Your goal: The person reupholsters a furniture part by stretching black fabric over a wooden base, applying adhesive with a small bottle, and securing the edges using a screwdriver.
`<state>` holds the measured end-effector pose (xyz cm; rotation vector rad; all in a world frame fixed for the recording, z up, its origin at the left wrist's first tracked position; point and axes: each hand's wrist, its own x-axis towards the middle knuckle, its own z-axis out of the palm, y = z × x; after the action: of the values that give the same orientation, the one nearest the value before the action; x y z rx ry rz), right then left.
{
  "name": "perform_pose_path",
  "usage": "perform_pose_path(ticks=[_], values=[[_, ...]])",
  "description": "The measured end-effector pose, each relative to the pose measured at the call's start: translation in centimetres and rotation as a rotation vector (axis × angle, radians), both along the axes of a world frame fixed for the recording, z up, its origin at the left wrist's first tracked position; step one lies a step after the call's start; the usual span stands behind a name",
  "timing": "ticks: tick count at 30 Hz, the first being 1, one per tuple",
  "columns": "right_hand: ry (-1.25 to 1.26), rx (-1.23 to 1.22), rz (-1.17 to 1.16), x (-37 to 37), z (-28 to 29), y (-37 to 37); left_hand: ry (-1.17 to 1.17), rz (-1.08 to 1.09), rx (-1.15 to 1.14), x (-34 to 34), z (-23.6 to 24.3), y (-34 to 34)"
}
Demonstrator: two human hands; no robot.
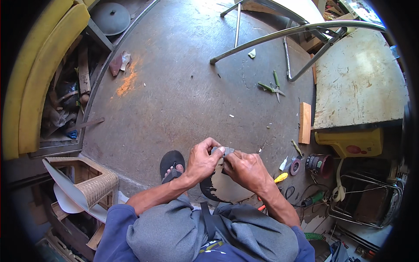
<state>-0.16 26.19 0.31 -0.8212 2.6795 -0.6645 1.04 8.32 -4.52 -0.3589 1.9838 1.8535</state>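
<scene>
Both hands meet above my lap. My left hand (204,159) is closed, its thumb and fingers pinching a small flat grey piece (227,151). From the other side my right hand (248,171) grips the same piece with bent fingers; what else may be under those fingers is hidden. Just below the hands, between my knees, lies a tan panel (229,185) with a ragged black covering along its edge. My right hand partly covers this panel, and I cannot tell if it touches it.
Green-handled shears (272,88) and a wooden block (305,123) lie on the concrete floor. Near my right knee are a white bottle (283,164), a yellow-handled tool (281,177) and an abrasive disc (296,166). A metal chair frame (262,46) stands ahead; a woven chair (83,183) is left.
</scene>
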Motion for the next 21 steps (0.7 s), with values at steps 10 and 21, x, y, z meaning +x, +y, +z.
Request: perform_pose_path(ticks=[10,21], values=[[-0.454,-0.536,-0.568,0.4,-3.0,5.0,0.044,-0.007,-0.095,-0.8,-2.4,-1.2],[-0.22,0.004,-1.193,16.1,-13.7,17.8,-0.065,-0.083,0.017,-8.7,1.6,-11.6]])
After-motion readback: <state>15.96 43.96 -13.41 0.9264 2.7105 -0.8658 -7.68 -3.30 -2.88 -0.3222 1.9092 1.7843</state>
